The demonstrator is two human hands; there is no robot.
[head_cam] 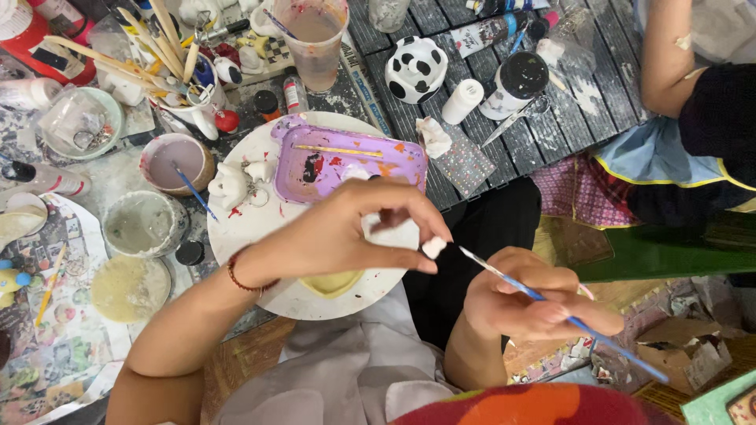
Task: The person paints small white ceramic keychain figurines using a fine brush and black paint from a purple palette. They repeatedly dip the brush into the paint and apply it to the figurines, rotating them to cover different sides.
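My left hand (346,236) pinches a small white plaster piece (433,248) between thumb and fingers, held above the edge of a round white board (236,236). A red bead bracelet sits on that wrist. My right hand (528,303) grips a thin blue paintbrush (567,315), and its tip touches the white piece. On the board lie a purple paint tray (346,161) with red and orange smears, a small white figure (232,185) and a pale yellow shape (335,283).
Around the board stand paint cups (175,161), a cloudy water cup (315,39), a jar of wooden sticks (169,47), paint bottles (516,83) and a black-and-white cow figure (416,69). Another person (693,94) sits at the right. Newspaper covers the left side.
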